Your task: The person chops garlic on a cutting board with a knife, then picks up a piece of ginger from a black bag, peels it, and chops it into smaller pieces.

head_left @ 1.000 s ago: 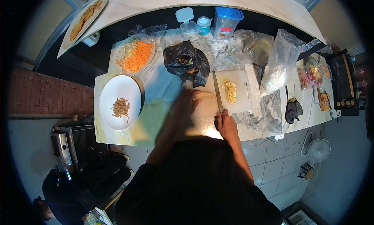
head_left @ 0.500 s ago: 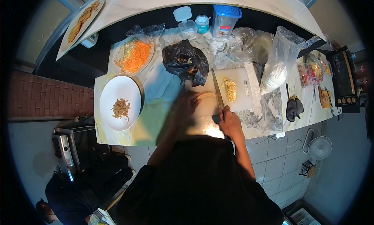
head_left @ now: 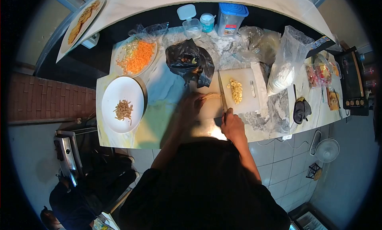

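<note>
My right hand [head_left: 233,127] is wrapped round the handle of a long knife [head_left: 223,92], whose blade points away from me over the white cutting board [head_left: 248,104]. My left hand [head_left: 195,102] holds a pale, elongated food piece [head_left: 211,96] on the board, left of the blade. To the right of the blade lies a heap of chopped yellowish pieces [head_left: 236,90]. A small white-handled tool [head_left: 252,89] rests near the board's right side. An open black plastic bag [head_left: 189,61] with dark contents sits just beyond my left hand.
At left are a white plate [head_left: 135,92] with brownish strips and a plate of shredded orange food [head_left: 139,58]. Containers, including a blue-lidded one [head_left: 232,21], line the back. A bag of white powder [head_left: 283,76] stands right. Another person [head_left: 75,200] is at lower left.
My right hand and the knife have shifted slightly; the hand is a little to the left and nearer me. The other person at lower left has moved slightly.
</note>
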{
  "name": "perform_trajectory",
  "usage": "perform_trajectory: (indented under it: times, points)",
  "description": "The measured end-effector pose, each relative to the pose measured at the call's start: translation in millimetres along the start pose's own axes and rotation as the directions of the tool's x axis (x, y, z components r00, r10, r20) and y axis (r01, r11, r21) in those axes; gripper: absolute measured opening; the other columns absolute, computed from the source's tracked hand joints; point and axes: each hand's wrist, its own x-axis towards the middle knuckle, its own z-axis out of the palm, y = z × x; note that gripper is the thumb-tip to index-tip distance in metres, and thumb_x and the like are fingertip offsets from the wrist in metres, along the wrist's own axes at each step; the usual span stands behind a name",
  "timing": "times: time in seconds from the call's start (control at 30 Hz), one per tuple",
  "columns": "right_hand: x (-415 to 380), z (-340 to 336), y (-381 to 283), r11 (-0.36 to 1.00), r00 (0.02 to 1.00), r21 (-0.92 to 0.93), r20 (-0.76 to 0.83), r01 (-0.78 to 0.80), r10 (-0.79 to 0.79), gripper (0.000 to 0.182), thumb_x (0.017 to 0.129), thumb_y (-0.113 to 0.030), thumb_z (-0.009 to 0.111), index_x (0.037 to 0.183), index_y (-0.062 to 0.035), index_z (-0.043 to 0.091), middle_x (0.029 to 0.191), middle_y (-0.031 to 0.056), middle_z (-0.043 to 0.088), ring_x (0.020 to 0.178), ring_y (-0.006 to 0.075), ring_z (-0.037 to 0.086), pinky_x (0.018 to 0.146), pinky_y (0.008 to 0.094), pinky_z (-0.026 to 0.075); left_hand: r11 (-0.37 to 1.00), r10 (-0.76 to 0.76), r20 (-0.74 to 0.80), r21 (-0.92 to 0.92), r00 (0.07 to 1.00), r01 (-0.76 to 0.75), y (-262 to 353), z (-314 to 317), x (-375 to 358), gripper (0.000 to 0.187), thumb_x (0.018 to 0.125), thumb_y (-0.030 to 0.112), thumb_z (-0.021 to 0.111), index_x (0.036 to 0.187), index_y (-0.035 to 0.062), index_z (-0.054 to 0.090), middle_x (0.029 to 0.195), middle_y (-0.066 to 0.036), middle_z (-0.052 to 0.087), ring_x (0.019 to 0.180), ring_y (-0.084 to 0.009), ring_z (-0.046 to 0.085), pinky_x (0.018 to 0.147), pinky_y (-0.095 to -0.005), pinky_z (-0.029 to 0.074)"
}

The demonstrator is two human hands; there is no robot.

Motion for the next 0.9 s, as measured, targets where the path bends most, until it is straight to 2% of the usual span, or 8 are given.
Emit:
perform_trajectory:
  times: [0.17,0.23,0.3,0.37,0.5,0.7,0.77,0.9]
  points:
    - [-2.5,28.5,9.4,0.998,0.998,-0.017,-0.037,0.059,-0.059,0.035,0.084,-0.018,0.054,0.104,0.0068,0.040,0.071,0.0277,0.059,0.068,0.0459,0.058,0.062,0.0522,0.046,0.999,0.032,-0.002,-0.005,0.999,-0.032,-2.2,0.6,1.4,0.014,0.082,0.008,0.064,0.094,0.0007,0.061,0.090,-0.012,0.061,0.081,-0.0238,0.063,0.072,-0.0325,0.050]
    - [-2.7,46.6,16.8,0.980,0.976,-0.113,-0.128,0.163,-0.177,0.047,0.079,-0.015,0.058,0.112,0.0108,0.036,0.070,0.0259,0.059,0.065,0.0417,0.060,0.058,0.0491,0.047,0.999,0.025,0.004,0.027,1.000,-0.025,-3.4,1.4,1.9,0.014,0.082,0.007,0.064,0.093,0.0004,0.061,0.090,-0.012,0.061,0.081,-0.0235,0.063,0.072,-0.0320,0.050]
    - [0.8,50.8,13.9,0.977,0.972,-0.152,-0.157,0.152,-0.175,0.050,0.078,-0.012,0.056,0.115,0.0135,0.034,0.068,0.0241,0.059,0.063,0.0391,0.060,0.055,0.0465,0.048,0.999,0.035,0.003,-0.022,0.999,-0.035,-3.1,1.6,3.6,0.015,0.081,0.007,0.065,0.093,-0.0004,0.061,0.090,-0.012,0.060,0.082,-0.0229,0.063,0.073,-0.0314,0.050]
    - [2.8,39.0,2.6,0.971,0.994,-0.238,-0.093,0.025,-0.048,0.023,0.080,-0.011,0.054,0.096,0.0013,0.042,0.072,0.0189,0.063,0.068,0.0348,0.065,0.060,0.0410,0.053,1.000,0.010,0.017,-0.020,1.000,-0.010,-1.8,0.7,3.1,0.015,0.082,0.007,0.065,0.093,-0.0007,0.061,0.091,-0.012,0.060,0.082,-0.0226,0.063,0.074,-0.0312,0.050]
    - [8.4,36.8,9.6,0.965,0.998,-0.262,-0.052,0.022,-0.037,0.022,0.081,-0.010,0.053,0.097,0.0014,0.042,0.073,0.0196,0.064,0.069,0.0353,0.065,0.061,0.0413,0.053,1.000,-0.001,0.042,-0.017,0.999,0.001,5.5,-3.8,5.7,0.014,0.082,0.007,0.064,0.093,-0.0010,0.061,0.091,-0.012,0.060,0.082,-0.0224,0.063,0.074,-0.0312,0.050]
    - [9.0,3.2,6.6,0.975,0.997,-0.207,0.029,0.074,-0.069,0.023,0.080,-0.008,0.052,0.098,0.0029,0.043,0.077,0.0245,0.063,0.075,0.0404,0.063,0.065,0.0473,0.051,0.999,0.027,0.021,0.037,0.999,-0.028,2.6,-3.2,4.9,0.015,0.080,0.008,0.066,0.093,0.0003,0.061,0.088,-0.012,0.061,0.079,-0.0237,0.062,0.072,-0.0321,0.050]
    - [11.0,-4.9,5.2,0.988,0.996,-0.148,0.081,0.046,-0.035,0.032,0.079,-0.012,0.056,0.102,0.0032,0.040,0.078,0.0274,0.061,0.077,0.0455,0.060,0.070,0.0521,0.048,0.998,0.043,0.006,0.042,0.999,-0.044,0.0,-1.1,4.0,0.015,0.080,0.008,0.066,0.092,0.0006,0.061,0.087,-0.012,0.061,0.078,-0.0240,0.062,0.071,-0.0324,0.050]
    - [11.8,-14.2,-6.1,0.989,0.992,-0.148,0.126,-0.001,0.020,0.032,0.079,-0.013,0.058,0.100,0.0027,0.041,0.083,0.0283,0.061,0.082,0.0459,0.059,0.074,0.0515,0.048,0.999,0.040,0.006,0.005,0.999,-0.040,-1.1,-1.0,5.1,0.016,0.078,0.007,0.067,0.092,0.0013,0.061,0.086,-0.012,0.061,0.076,-0.0246,0.062,0.070,-0.0332,0.050]
